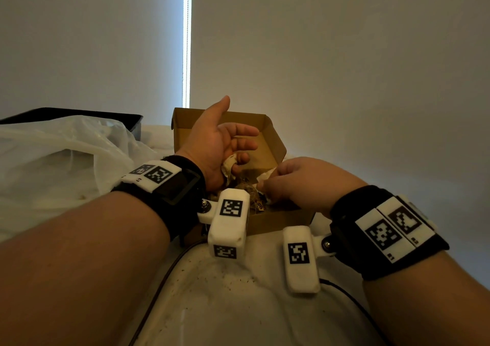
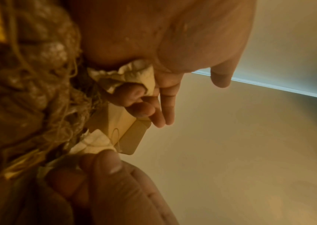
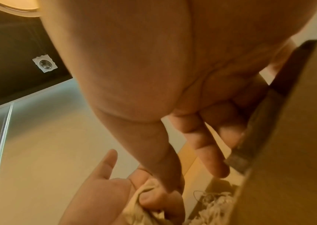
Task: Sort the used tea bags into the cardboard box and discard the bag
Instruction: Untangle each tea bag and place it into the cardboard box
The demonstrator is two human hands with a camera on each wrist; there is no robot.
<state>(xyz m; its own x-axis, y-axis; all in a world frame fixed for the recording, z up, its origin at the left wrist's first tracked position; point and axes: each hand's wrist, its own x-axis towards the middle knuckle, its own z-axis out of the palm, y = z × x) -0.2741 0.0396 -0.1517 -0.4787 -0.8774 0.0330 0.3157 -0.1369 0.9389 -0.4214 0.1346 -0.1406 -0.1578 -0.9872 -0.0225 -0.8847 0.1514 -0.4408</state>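
An open cardboard box [image 1: 273,144] stands on the white surface and holds a tangle of used tea bags [image 1: 248,186] with strings. My left hand [image 1: 220,144] hovers over the box, palm turned right. Its two lower fingers curl round a crumpled pale tea bag [image 1: 229,166], while thumb and upper fingers stay spread. The left wrist view shows that tea bag [image 2: 134,74] tucked under those fingers, the pile [image 2: 38,79] to the left. My right hand [image 1: 297,181] reaches in from the right, fingers curled, and pinches another pale tea bag [image 2: 94,141] at the pile's edge.
A crumpled clear plastic bag [image 1: 66,155] lies left of the box, in front of a black bin [image 1: 132,121]. Tea crumbs dot the white surface [image 1: 225,287] in front of the box. A plain wall stands close behind. The box's wall [image 3: 288,152] fills the right wrist view's right side.
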